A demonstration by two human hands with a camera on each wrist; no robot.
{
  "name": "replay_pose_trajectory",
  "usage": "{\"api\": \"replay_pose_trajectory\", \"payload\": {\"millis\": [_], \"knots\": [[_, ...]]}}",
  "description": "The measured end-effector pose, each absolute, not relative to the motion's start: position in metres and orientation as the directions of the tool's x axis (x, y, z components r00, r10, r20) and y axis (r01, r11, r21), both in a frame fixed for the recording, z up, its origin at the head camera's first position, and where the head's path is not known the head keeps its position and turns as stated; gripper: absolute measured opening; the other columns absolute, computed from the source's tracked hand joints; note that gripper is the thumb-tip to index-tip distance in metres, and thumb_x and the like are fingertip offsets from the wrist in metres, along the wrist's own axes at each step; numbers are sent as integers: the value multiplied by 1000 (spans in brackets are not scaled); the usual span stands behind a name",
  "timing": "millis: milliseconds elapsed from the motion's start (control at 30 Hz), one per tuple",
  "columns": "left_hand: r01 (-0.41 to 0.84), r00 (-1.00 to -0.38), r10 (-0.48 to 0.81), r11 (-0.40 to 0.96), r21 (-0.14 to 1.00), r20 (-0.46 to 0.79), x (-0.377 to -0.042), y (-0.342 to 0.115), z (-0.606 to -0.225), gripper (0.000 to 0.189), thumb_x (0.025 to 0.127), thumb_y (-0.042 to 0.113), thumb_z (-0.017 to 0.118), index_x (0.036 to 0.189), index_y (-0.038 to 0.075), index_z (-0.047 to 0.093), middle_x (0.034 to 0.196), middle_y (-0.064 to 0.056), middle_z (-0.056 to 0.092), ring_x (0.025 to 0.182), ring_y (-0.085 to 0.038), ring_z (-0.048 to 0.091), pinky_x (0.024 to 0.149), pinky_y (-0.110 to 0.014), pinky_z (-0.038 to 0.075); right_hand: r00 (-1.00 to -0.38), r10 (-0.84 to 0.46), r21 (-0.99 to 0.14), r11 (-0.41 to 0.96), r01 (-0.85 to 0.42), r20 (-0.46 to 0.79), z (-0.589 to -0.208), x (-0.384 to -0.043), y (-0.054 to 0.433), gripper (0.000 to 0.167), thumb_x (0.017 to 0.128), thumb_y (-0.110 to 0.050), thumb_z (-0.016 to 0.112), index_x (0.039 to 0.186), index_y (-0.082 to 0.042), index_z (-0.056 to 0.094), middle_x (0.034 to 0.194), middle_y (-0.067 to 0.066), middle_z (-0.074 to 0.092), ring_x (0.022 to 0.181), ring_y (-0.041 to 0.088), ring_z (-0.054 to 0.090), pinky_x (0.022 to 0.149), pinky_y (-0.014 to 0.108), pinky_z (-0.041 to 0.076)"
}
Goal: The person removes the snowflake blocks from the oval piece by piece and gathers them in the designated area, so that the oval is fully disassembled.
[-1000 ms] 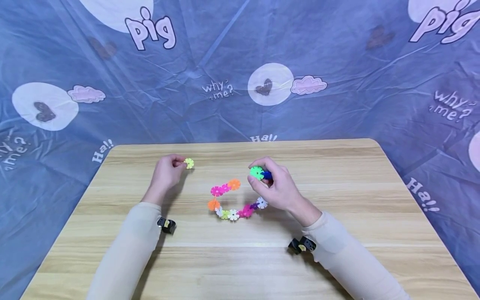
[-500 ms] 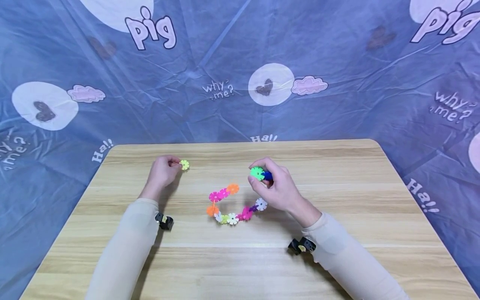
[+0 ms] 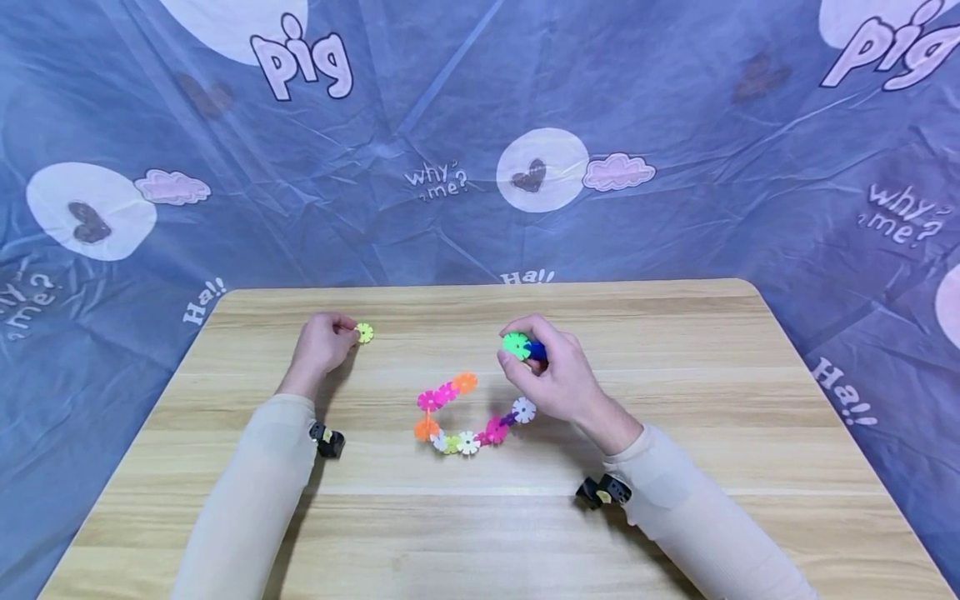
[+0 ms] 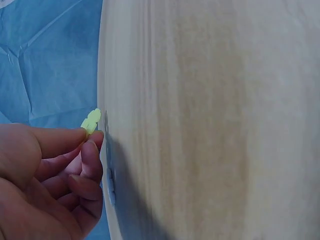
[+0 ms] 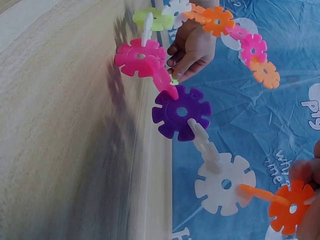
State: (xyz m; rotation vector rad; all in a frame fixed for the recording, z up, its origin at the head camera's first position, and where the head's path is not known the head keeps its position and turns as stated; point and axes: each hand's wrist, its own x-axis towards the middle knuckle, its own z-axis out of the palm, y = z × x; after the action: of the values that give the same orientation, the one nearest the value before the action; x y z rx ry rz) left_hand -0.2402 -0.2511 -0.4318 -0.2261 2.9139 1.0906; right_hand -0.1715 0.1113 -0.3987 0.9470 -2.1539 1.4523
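Note:
My left hand [image 3: 349, 332] pinches a small yellow-green snowflake disc [image 3: 364, 332] between thumb and forefinger, just above the wooden table [image 3: 675, 400] at its far left. The left wrist view shows that hand [image 4: 93, 135] holding the same yellow-green disc [image 4: 91, 121] by its edge. My right hand [image 3: 528, 360] grips a green disc [image 3: 516, 344] joined to a blue disc [image 3: 536, 350]. From it a chain of coloured discs [image 3: 467, 440] curls leftward to an orange end disc [image 3: 465, 382]. In the right wrist view the chain's purple disc [image 5: 181, 112] and white disc [image 5: 222, 182] hang near the table.
A blue printed cloth [image 3: 480, 125] hangs behind and around the table. Small black wrist cameras sit on my left sleeve [image 3: 327, 440] and right sleeve [image 3: 603, 490]. Bare wood lies in front of my arms and to the right of them.
My left hand has drifted a little to the left with the yellow-green disc. The chain has slid slightly nearer to me. My right hand has stayed in place.

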Motion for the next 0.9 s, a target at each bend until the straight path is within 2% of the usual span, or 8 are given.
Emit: {"api": "replay_pose_trajectory", "payload": {"millis": [433, 667, 900], "knots": [[-136, -990, -136, 788, 600, -46, -241, -253, -433, 17, 94, 12, 64, 103, -1, 69, 102, -19, 68, 94, -34, 61, 87, -46, 47, -689, -318, -653, 227, -723, 652, -400, -171, 110, 19, 87, -10, 69, 105, -8, 64, 64, -6, 49, 52, 8, 43, 45, 22, 36], [-143, -989, -134, 794, 591, -60, -240, -257, -433, 20, 95, 13, 65, 107, -2, 70, 104, -18, 69, 96, -34, 62, 89, -47, 48, -670, -323, -638, 216, -739, 668, -401, -172, 110, 19, 87, -9, 69, 105, -8, 64, 64, -7, 49, 52, 8, 43, 45, 21, 35], [-133, -990, -135, 785, 605, -42, -238, -260, -430, 20, 95, 13, 62, 106, -1, 70, 105, -19, 69, 96, -35, 62, 89, -47, 48, -687, -319, -653, 222, -724, 653, -402, -171, 109, 19, 86, -9, 69, 105, -8, 64, 64, -6, 49, 51, 9, 42, 45, 21, 35]]}}
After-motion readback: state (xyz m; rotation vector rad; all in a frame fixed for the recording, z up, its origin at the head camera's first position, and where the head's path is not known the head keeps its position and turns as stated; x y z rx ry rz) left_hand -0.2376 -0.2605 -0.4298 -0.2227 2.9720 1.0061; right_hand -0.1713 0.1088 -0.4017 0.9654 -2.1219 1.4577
